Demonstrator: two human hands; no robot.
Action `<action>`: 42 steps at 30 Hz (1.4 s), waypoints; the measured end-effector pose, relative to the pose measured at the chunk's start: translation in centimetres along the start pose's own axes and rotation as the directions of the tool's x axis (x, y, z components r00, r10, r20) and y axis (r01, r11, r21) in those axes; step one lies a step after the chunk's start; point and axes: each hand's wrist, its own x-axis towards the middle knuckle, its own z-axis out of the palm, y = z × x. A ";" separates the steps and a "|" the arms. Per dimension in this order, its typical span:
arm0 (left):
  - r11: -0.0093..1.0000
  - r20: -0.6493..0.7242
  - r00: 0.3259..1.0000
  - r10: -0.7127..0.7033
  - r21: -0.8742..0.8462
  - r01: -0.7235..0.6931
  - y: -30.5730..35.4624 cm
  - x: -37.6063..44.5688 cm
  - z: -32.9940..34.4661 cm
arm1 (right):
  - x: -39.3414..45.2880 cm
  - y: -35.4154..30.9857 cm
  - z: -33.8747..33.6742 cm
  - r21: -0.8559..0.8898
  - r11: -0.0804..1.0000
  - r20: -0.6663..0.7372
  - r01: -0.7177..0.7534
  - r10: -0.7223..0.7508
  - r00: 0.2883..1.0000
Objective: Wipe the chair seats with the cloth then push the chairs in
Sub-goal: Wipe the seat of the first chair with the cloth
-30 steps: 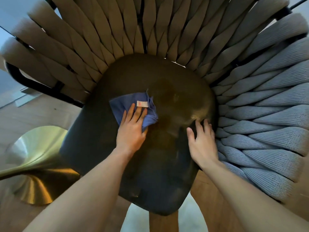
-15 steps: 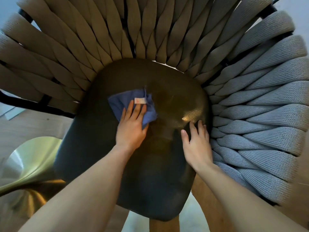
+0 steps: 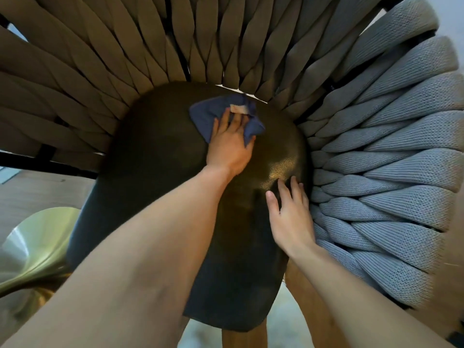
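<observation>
A dark leather chair seat (image 3: 155, 172) fills the middle of the head view, ringed by a woven grey rope backrest (image 3: 389, 172). A crumpled blue cloth (image 3: 208, 116) with a small white label lies at the far back of the seat, close to the ropes. My left hand (image 3: 229, 144) presses flat on the cloth with straight fingers. My right hand (image 3: 291, 214) rests with spread fingers on the seat's right edge, beside the ropes.
A shiny gold pedestal base (image 3: 35, 247) stands at the lower left on the wooden floor (image 3: 37, 189). A black metal frame bar (image 3: 45, 162) runs under the left ropes. A wooden chair leg (image 3: 301, 297) shows below the seat.
My left hand has slid the cloth from the seat's middle toward the back, up against the ropes. My right hand has stayed on the seat's right edge.
</observation>
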 end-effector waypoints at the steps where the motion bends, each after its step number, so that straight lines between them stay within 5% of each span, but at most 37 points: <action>1: 0.994 0.064 0.992 0.109 0.020 -0.110 -0.6 -0.7 -0.1 | 0.0 -0.1 0.0 0.009 1.000 -0.003 0.001 -0.001 1.000; 5: 0.921 0.206 0.909 0.362 0.075 -0.383 -5.0 -3.1 -2.4 | 0.0 -0.3 -0.1 0.014 1.000 -0.010 -0.007 0.007 1.000; 9: 0.908 0.207 0.907 0.367 0.134 -0.398 -8.4 -5.3 -3.9 | -0.5 -0.6 -0.1 0.004 1.000 -0.011 -0.016 0.016 1.000; 18: 0.972 0.058 0.989 0.135 0.186 -0.144 -13.9 -12.0 -4.6 | -1.3 -0.5 -0.2 -0.049 0.998 -0.015 -0.036 0.036 0.999; 22: 0.995 -0.023 0.995 -0.095 -0.042 0.094 -16.2 -16.9 -6.2 | -1.3 -0.8 0.1 -0.048 0.997 -0.026 -0.060 0.059 0.998; 23: 0.954 -0.068 0.965 -0.253 -0.184 0.237 -16.7 -18.7 -6.9 | -1.5 -0.9 0.2 -0.052 0.996 -0.026 -0.066 0.065 0.998; 25: 0.686 -0.090 0.772 -0.629 -0.532 0.497 -17.8 -22.7 -7.8 | -1.9 -1.0 0.4 -0.056 0.996 -0.027 -0.076 0.074 0.997; 28: 0.250 -0.072 0.380 -0.922 -0.861 0.444 -17.3 -26.5 -8.6 | -2.4 -1.4 0.6 -0.056 0.994 -0.036 -0.091 0.089 0.995; 30: 0.170 -0.045 0.270 -0.962 -0.871 0.461 -16.3 -26.2 -7.1 | -2.4 -1.5 0.8 -0.051 0.994 -0.042 -0.099 0.097 0.994; 32: 0.209 -0.022 0.307 -0.951 -0.780 0.591 -14.9 -24.0 -4.6 | -2.3 -1.6 1.1 -0.035 0.994 -0.047 -0.107 0.105 0.993; 35: 0.457 -0.089 0.482 -0.872 -0.502 0.734 -12.3 -19.2 -0.6 | -2.2 -1.5 1.4 -0.024 0.993 -0.058 -0.114 0.113 0.992; 38: 0.511 -0.172 0.483 -0.859 -0.369 0.777 -9.5 -14.7 -0.1 | -1.9 -1.0 1.5 -0.021 0.992 -0.065 -0.125 0.123 0.990; 42: 0.866 -0.182 0.847 -0.499 -0.143 0.480 -7.0 -12.2 1.1 | -1.8 -0.7 1.8 -0.011 0.992 -0.050 -0.124 0.123 0.991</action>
